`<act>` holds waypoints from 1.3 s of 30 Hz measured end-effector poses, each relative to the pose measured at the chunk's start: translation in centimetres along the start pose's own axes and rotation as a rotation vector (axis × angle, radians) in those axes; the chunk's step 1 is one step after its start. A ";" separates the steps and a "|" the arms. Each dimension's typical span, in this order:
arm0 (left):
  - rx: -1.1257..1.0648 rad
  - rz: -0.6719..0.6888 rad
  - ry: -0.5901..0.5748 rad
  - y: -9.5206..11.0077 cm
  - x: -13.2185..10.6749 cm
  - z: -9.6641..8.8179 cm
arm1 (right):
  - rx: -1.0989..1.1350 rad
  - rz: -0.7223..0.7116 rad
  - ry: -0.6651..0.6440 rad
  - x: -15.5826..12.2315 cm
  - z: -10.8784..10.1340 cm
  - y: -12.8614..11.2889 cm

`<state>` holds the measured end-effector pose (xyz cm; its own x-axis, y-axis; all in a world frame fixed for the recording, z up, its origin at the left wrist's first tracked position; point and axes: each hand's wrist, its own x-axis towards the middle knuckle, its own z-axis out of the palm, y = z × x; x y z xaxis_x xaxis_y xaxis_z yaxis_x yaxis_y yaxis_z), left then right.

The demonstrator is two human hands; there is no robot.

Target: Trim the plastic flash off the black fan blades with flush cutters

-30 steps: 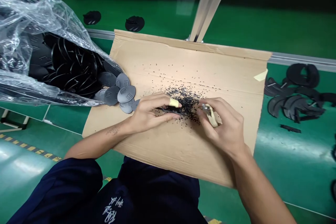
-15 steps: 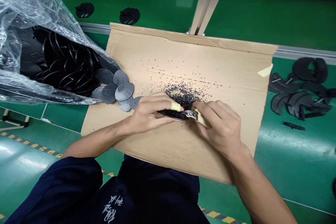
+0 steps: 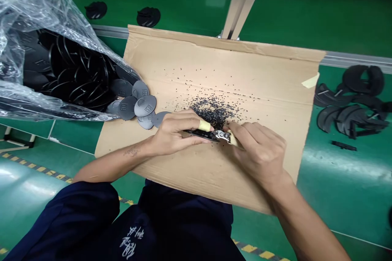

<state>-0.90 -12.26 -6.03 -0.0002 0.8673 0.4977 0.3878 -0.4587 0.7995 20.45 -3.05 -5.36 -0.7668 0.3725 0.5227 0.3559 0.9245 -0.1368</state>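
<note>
My left hand [image 3: 174, 132], with yellow tape round its thumb, pinches a black plastic disc [image 3: 200, 133] that is tilted nearly edge-on. In my right hand [image 3: 260, 147] is a pair of nippers [image 3: 223, 135]; their metal jaws meet the disc's right edge, and my fingers cover most of the pale handles. Under and beyond both hands, a heap of small black clippings [image 3: 214, 110] lies scattered on a cardboard sheet [image 3: 190, 171]. Several grey-black discs [image 3: 145, 106] rest to the left of my left hand, one of them close to its knuckles.
A clear plastic bag [image 3: 58, 4] full of black discs [image 3: 79, 69] lies open at the left. Curved black parts [image 3: 352, 118] sit on the green table at the right. Two dark pieces [image 3: 148, 16] are beyond the cardboard, and a metal post [image 3: 245, 2] rises at its far edge.
My right hand has shifted slightly right and down, and its grip on the nippers has turned a little. My left hand stays almost in place with the disc.
</note>
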 end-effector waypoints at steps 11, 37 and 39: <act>0.285 0.068 -0.076 0.1 0.5 -0.3 | -0.056 0.092 -0.082 0.0 0.6 0.4; 0.278 0.038 -0.093 -1.0 -0.1 -0.3 | 0.550 0.231 0.056 0.3 -1.1 1.0; 0.145 -0.033 -0.082 -0.9 -0.1 -0.2 | 0.401 0.245 0.039 0.4 -1.0 1.7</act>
<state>-1.46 -12.02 -6.74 0.0578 0.8970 0.4382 0.5177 -0.4023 0.7551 21.29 -1.45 -4.57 -0.6626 0.5876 0.4644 0.2837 0.7708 -0.5704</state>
